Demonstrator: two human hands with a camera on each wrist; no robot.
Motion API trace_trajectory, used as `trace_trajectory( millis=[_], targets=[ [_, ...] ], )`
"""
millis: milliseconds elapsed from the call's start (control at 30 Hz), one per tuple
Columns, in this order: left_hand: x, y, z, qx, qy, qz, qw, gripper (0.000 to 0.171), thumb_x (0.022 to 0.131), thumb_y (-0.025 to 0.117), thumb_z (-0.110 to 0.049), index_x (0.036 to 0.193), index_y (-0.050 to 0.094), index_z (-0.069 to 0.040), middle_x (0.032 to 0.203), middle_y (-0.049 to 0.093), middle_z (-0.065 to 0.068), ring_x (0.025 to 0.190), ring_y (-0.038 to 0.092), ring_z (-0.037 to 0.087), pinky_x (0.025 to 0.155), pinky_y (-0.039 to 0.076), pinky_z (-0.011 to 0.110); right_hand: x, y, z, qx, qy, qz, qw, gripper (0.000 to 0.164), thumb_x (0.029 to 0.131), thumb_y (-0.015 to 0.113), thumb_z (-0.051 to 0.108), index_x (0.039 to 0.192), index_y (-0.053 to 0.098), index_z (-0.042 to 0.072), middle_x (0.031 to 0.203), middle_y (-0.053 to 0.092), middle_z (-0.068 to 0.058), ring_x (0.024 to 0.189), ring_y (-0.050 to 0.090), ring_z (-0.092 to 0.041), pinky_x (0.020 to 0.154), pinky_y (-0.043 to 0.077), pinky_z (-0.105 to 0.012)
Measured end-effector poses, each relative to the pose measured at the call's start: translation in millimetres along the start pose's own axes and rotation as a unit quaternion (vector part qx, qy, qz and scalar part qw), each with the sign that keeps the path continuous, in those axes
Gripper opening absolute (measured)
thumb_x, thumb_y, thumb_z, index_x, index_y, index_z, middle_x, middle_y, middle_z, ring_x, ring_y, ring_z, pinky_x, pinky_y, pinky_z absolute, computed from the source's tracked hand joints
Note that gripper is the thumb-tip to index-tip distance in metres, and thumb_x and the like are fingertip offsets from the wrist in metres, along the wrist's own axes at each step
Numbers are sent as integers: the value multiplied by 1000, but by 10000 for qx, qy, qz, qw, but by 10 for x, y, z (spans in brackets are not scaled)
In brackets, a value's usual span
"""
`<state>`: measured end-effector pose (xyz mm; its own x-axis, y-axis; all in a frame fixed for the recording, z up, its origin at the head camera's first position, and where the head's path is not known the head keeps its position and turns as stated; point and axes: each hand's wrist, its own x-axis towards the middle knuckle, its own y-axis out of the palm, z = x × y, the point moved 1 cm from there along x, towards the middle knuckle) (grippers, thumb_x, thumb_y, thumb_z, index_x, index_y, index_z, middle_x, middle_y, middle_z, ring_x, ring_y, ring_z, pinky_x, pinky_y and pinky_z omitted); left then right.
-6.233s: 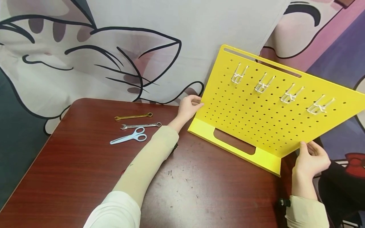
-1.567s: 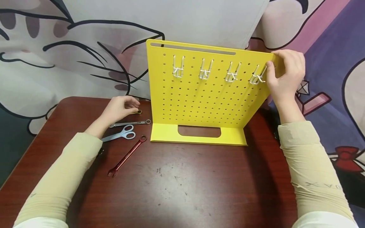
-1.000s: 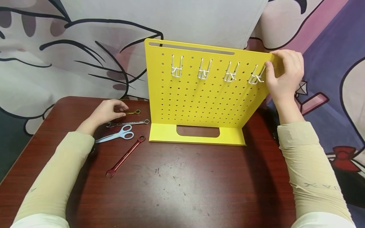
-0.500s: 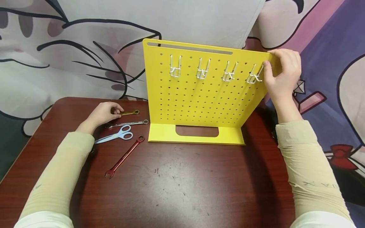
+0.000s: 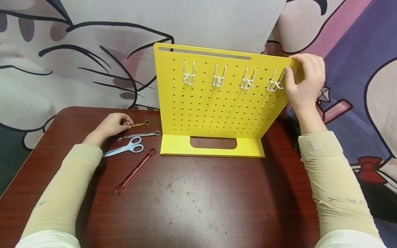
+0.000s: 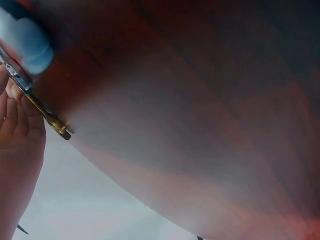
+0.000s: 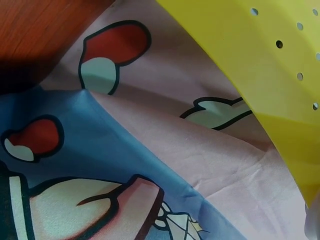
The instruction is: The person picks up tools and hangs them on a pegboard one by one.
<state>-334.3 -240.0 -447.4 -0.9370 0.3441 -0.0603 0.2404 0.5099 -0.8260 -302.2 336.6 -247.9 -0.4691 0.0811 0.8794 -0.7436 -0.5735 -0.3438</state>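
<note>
In the head view, my left hand (image 5: 113,124) is at the gold combination wrench (image 5: 141,123), thumb and fingertips pinching it near its left end, which is hidden. Its ring end points right. In the left wrist view, the gold wrench (image 6: 56,125) sticks out past the fingers. My right hand (image 5: 307,79) grips the upper right edge of a yellow pegboard (image 5: 217,110), thumb in front and fingers behind. The board stands upright on its foot, angled slightly. A row of white wire hooks (image 5: 218,77) hangs along its top.
Just in front of the gold wrench lie a silver wrench (image 5: 139,135) and light-blue scissors (image 5: 124,148), both partly hidden by my left hand and arm. Nearer me is a red wrench (image 5: 133,172), lying diagonally on the brown table (image 5: 198,203). A printed cloth (image 5: 93,69) hangs behind.
The pegboard has turned to face me more squarely. My right hand went up its right edge; my left left the board for the gold wrench, then slid left along it.
</note>
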Motion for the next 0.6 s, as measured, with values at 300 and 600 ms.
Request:
trace_trajectory(
  millis=[300, 600],
  targets=[
    [4, -16, -8, -81, -54, 125, 9999, 13, 99, 72, -3, 106, 72, 8, 93, 70, 18, 84, 57, 23, 75, 44, 28, -8, -13, -3, -51, 28, 64, 10000, 41, 94, 67, 33, 116, 77, -1, 116, 76, -21, 115, 61, -41, 109, 40, -29],
    [14, -58, -40, 102, 41, 364, 9993, 12, 97, 72, -2, 103, 73, 9, 91, 71, 19, 84, 60, 24, 77, 48, 34, -3, 11, -6, 75, 20, -94, 9999, 40, 92, 68, 31, 113, 78, -2, 113, 76, -23, 114, 62, -41, 109, 41, -30]
  ],
)
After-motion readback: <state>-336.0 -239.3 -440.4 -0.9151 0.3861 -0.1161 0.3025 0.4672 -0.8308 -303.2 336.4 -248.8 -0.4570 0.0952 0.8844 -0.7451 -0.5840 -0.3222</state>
